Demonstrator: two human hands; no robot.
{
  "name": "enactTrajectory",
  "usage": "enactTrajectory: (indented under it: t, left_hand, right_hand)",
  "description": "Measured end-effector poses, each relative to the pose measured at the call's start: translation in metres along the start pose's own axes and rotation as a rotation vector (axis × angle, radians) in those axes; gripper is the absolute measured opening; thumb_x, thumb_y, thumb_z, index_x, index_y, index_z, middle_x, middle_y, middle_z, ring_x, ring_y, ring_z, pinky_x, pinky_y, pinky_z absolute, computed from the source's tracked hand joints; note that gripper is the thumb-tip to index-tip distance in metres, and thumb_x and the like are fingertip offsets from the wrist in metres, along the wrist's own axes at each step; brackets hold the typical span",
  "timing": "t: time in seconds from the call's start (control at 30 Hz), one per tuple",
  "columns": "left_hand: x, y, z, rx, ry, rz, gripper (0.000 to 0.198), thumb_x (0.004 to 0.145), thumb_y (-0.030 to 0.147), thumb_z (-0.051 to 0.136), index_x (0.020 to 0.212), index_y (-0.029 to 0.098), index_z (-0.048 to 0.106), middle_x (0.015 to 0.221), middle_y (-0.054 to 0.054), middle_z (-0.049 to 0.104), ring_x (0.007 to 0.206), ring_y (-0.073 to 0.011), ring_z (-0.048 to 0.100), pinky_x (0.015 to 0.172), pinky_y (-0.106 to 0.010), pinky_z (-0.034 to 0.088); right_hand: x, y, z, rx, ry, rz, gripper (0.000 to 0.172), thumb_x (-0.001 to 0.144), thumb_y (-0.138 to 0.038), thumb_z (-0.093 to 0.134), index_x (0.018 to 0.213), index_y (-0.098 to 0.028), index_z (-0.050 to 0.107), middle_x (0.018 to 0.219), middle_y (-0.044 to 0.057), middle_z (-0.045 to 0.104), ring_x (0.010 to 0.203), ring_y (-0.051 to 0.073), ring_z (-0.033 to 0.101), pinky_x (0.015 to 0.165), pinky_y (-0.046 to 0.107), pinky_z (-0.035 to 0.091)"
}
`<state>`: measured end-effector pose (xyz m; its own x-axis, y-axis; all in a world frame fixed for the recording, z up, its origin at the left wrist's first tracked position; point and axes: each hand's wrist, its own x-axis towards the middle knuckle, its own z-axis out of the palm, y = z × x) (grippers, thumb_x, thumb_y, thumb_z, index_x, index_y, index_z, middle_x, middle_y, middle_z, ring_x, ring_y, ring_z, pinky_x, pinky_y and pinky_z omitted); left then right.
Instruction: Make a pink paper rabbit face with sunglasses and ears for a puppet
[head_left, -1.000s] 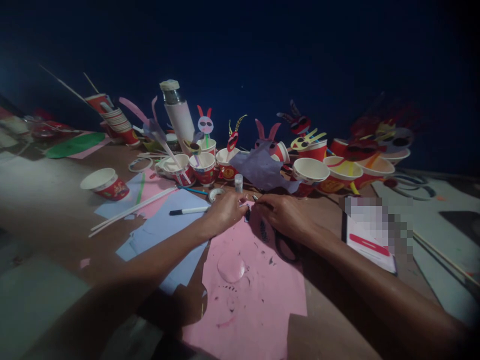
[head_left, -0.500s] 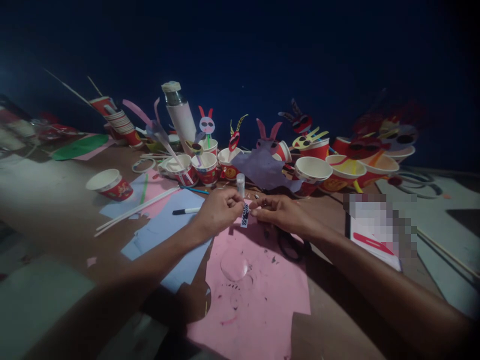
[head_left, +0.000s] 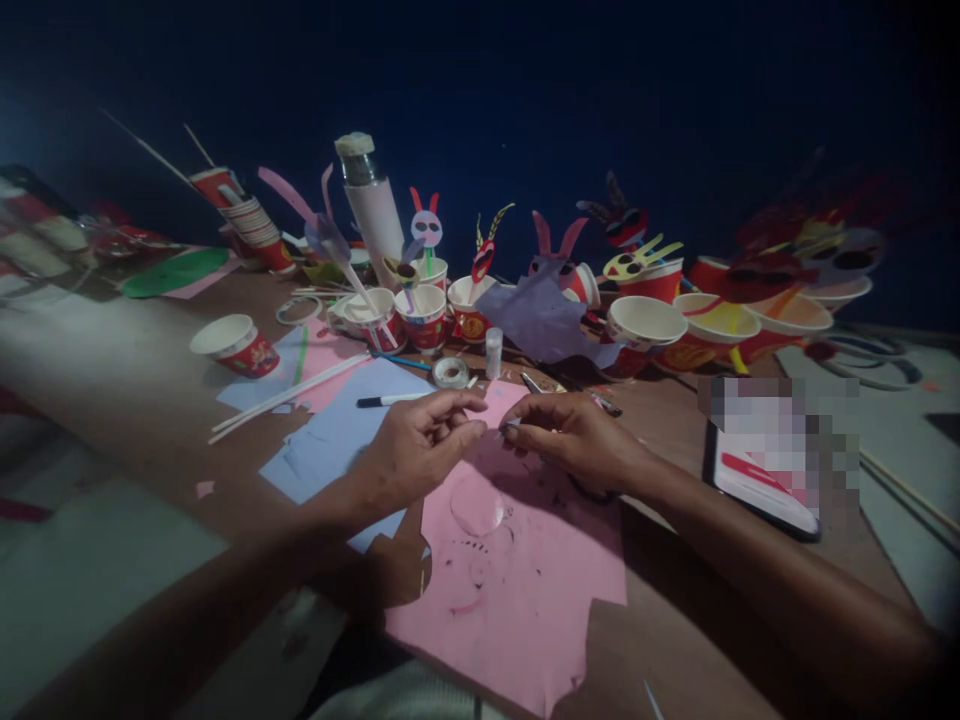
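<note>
Above the pink paper sheet (head_left: 525,610), my right hand (head_left: 577,435) pinches a small paper strip (head_left: 510,426), mostly hidden by the fingertips. My left hand (head_left: 424,440) faces it from the left, fingers slightly bent, thumb apart, with nothing visible in it. A clear round disc (head_left: 478,507) lies on the pink sheet among black marks and scraps. Beyond the hands stand a small clear tube (head_left: 493,353) and a roll of tape (head_left: 450,373). A black-and-white marker (head_left: 386,401) lies beside my left hand, on blue paper (head_left: 319,455).
Red paper cups (head_left: 646,325) with cut-paper rabbit and feathered faces line the back, near a tall flask (head_left: 375,215). White sticks (head_left: 289,397) and a tipped cup (head_left: 238,347) lie left. A phone (head_left: 765,500) with a red paper piece on it lies right.
My left hand's fingers have parted from the black-patterned strip. My right hand's fingertips now cover most of it. The view has shifted, bringing the tape roll into sight.
</note>
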<state>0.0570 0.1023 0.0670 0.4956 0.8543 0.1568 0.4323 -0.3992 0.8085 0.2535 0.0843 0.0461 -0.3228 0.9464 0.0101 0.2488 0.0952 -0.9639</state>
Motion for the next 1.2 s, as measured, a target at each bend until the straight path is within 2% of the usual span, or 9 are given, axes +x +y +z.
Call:
enactTrajectory:
  t: [0.1,0.2,0.37,0.5,0.67,0.77,0.87,1.07,1.2]
  left_hand:
    - [-0.016,-0.016,0.001,0.072,-0.06,0.12,0.012,0.082,0.02,0.054,0.087,0.014,0.064,0.072,-0.001,0.06,0.059,-0.009,0.051,0.054,-0.02,0.041]
    - [-0.031,-0.028,0.004,0.093,-0.131,0.329,0.009,0.083,0.013,0.053,0.083,0.013,0.062,0.08,-0.004,0.063,0.073,-0.0127,0.057,0.067,-0.025,0.045]
    - [-0.046,-0.031,0.003,0.221,-0.31,0.51,0.011,0.084,0.013,0.053,0.089,0.014,0.062,0.098,-0.009,0.067,0.09,-0.0191,0.058,0.079,-0.033,0.047]
    - [-0.048,-0.034,0.002,0.363,-0.429,0.631,0.013,0.085,0.018,0.053,0.093,0.012,0.062,0.1,-0.011,0.066,0.093,-0.021,0.058,0.08,-0.034,0.047]
    - [-0.05,-0.043,0.007,0.357,-0.397,0.622,0.013,0.086,0.016,0.051,0.09,0.012,0.062,0.103,-0.009,0.065,0.095,-0.0221,0.056,0.081,-0.036,0.045]
    - [-0.051,-0.046,0.009,0.341,-0.411,0.607,0.014,0.086,0.015,0.049,0.089,0.013,0.062,0.105,-0.009,0.065,0.096,-0.0218,0.055,0.081,-0.036,0.044]
    - [-0.05,-0.046,0.009,0.335,-0.415,0.604,0.014,0.084,0.013,0.049,0.086,0.013,0.062,0.105,-0.009,0.065,0.095,-0.0216,0.055,0.08,-0.036,0.044]
    - [-0.046,-0.046,0.005,0.333,-0.454,0.639,0.013,0.081,0.012,0.049,0.075,0.013,0.061,0.099,-0.01,0.065,0.093,-0.0224,0.057,0.076,-0.035,0.044]
    - [-0.046,-0.048,0.005,0.34,-0.457,0.642,0.017,0.083,0.013,0.047,0.074,0.014,0.061,0.101,-0.01,0.065,0.095,-0.0219,0.055,0.077,-0.035,0.043]
  right_hand:
    - [-0.008,-0.007,0.001,-0.205,0.021,-0.128,0.012,0.08,-0.017,0.055,0.083,-0.018,0.067,0.072,-0.001,0.066,0.065,0.011,0.059,0.06,0.02,0.043]
    - [-0.018,-0.009,0.002,-0.347,-0.062,-0.172,0.019,0.08,-0.013,0.052,0.088,-0.018,0.068,0.069,-0.002,0.067,0.058,0.01,0.058,0.055,0.019,0.042]
    - [-0.041,0.007,0.012,-0.376,-0.14,-0.16,0.029,0.08,-0.008,0.049,0.1,-0.021,0.066,0.09,0.002,0.072,0.074,0.013,0.065,0.067,0.021,0.048]
    - [-0.052,0.02,0.021,-0.402,-0.134,-0.278,0.029,0.083,-0.009,0.049,0.105,-0.021,0.063,0.096,0.005,0.071,0.081,0.013,0.066,0.071,0.022,0.049]
    - [-0.052,0.02,0.024,-0.48,-0.105,-0.446,0.022,0.083,-0.01,0.05,0.099,-0.019,0.062,0.096,0.006,0.069,0.086,0.015,0.064,0.076,0.027,0.048]
    - [-0.05,0.018,0.022,-0.576,-0.04,-0.441,0.021,0.082,-0.011,0.05,0.091,-0.021,0.066,0.09,0.006,0.065,0.081,0.016,0.062,0.068,0.029,0.048]
    - [-0.049,0.019,0.02,-0.58,-0.062,-0.428,0.021,0.083,-0.012,0.049,0.09,-0.022,0.066,0.082,0.006,0.062,0.075,0.016,0.059,0.063,0.029,0.047]
    - [-0.05,0.021,0.017,-0.557,-0.12,-0.508,0.023,0.085,-0.012,0.05,0.104,-0.022,0.06,0.094,0.006,0.069,0.089,0.017,0.064,0.078,0.031,0.051]
    - [-0.05,0.019,0.017,-0.566,-0.108,-0.5,0.021,0.084,-0.011,0.051,0.101,-0.021,0.06,0.096,0.007,0.071,0.098,0.016,0.064,0.085,0.025,0.051]
